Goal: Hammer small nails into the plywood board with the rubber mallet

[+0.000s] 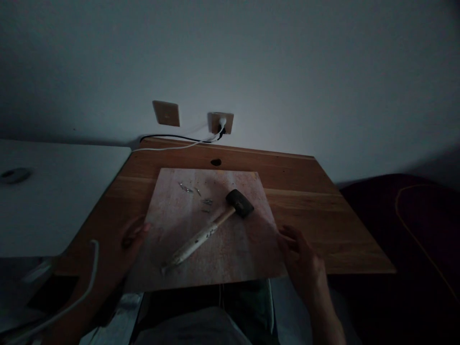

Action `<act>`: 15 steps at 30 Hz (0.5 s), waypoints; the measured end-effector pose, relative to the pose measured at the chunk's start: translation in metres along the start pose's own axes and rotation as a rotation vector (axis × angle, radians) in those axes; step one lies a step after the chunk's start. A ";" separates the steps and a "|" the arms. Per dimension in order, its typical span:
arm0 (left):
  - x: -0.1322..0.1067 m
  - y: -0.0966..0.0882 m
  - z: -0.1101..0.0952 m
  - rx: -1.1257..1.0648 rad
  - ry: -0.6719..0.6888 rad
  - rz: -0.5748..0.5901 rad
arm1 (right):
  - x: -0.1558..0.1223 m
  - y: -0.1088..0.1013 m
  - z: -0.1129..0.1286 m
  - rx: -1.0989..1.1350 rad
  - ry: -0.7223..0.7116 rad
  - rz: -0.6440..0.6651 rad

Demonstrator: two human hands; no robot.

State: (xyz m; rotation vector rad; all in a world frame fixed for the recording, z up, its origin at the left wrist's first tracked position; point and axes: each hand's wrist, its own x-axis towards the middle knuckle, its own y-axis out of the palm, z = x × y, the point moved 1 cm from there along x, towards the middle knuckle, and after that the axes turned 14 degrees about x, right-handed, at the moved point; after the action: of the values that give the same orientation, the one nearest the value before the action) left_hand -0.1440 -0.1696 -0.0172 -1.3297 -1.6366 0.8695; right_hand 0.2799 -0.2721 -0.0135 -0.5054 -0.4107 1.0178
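Right hand [302, 261] touching board [230, 258] edge, mallet [212, 227] atop

Person in dim light, wearing dark clothes

The left hand [134, 233] and the right hand [300, 256] are showing bare, the forearms bare too; the person is wearing a grey top and dark trousers, seen at the lower edge.

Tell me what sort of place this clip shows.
Probably a dim room at home or in a small office, used as a makeshift workbench: a wooden desk stands against a plain wall with a socket, and a mallet lies on a board on it.
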 end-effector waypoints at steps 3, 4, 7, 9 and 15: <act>-0.008 0.010 -0.015 -0.114 0.036 0.132 | -0.001 -0.024 -0.018 -0.101 -0.002 -0.069; -0.008 0.011 -0.018 -0.125 0.040 0.145 | -0.003 -0.030 -0.024 -0.112 0.003 -0.065; -0.006 0.016 -0.023 -0.133 0.030 0.128 | -0.008 -0.039 -0.033 -0.104 -0.043 -0.050; -0.004 0.020 -0.024 -0.149 0.016 0.102 | -0.010 -0.039 -0.027 -0.112 -0.161 -0.093; 0.002 0.029 -0.019 -0.163 -0.053 0.001 | -0.011 -0.047 0.074 0.003 -0.655 0.033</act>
State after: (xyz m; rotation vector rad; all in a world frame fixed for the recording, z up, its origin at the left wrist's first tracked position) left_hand -0.1150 -0.1621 -0.0350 -1.4289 -1.7792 0.7920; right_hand 0.2668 -0.2869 0.0729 -0.1617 -0.9830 1.2053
